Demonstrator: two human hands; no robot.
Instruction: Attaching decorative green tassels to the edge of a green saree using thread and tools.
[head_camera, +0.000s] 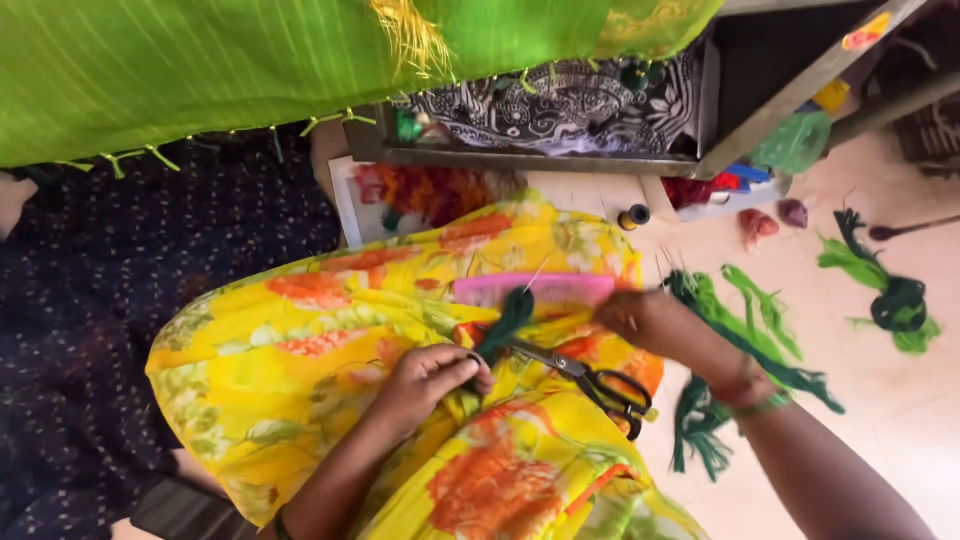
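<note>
Pale floor (900, 390) fills the right side, with loose bundles of green yarn (895, 300) lying well apart from the lap where I am working. Overhead, a bright green cloth with a tasselled fringe (200, 70) hangs across the top edge, and a dark shelf frame (560, 160) crowds in behind it, so the open room lies mostly to the right. Yellow floral fabric (300, 360), soft and creased, covers the knee and serves as my surface.

My left hand (430, 385) is curled tight, pinching the base of a dark green yarn tuft (510, 320) that stands up from the fist. My right hand (650, 325) is closed narrow near the end of a pink comb (530, 290) lying just behind the tuft; I cannot tell whether it grips the comb or a thread. Black-handled scissors (590, 380) rest on the fabric between my hands. A small dark thread spool (634, 216) stands near the shelf.
</note>
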